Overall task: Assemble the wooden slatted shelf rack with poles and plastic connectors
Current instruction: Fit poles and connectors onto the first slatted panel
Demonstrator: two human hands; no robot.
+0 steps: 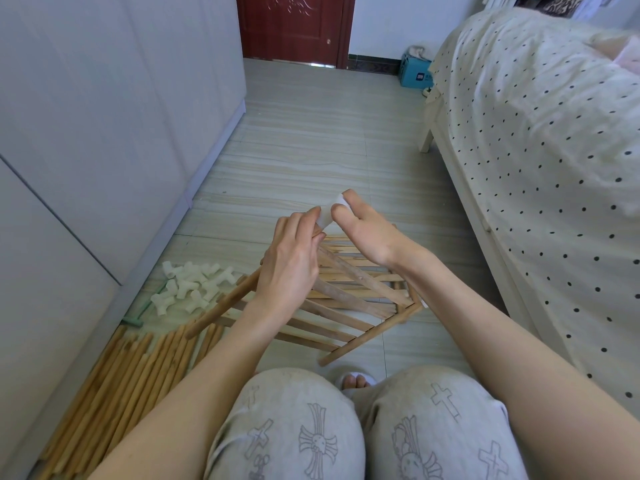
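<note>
The slatted shelf panel (pixel 349 306) is propped at a tilt over the floor (pixel 311 150) in front of the seated person's knees, its near corner down on the tiles by the slippered foot (pixel 353 381) and its far corner raised up into the hands. A second slatted panel (pixel 349 258) lies under it, partly hidden.

From the head camera, the left hand (pixel 294 258) is curled around the raised corner of the panel, fingers wrapped over the wood, with its thumb up against a white plastic connector (pixel 327 213). The right hand (pixel 367 233) meets it from the other side: thumb and forefinger pinch that same connector, which sits just above the corner of the panel, between the two hands. Whether the connector is already seated on the pole end I cannot tell, as the fingers cover the joint.

To the left of the panel, near the wardrobe (pixel 104 133), a heap of white connectors (pixel 190 285) lies on the floor, well apart from both hands. Nearer the person along the same side, a row of loose wooden poles (pixel 128 372) lies side by side, with a small green tool (pixel 138 317) at their far end.

On the right stands a bed (pixel 536 150) with a dotted cover, and a dark red door (pixel 294 26) closes off the far end of the floor.
</note>
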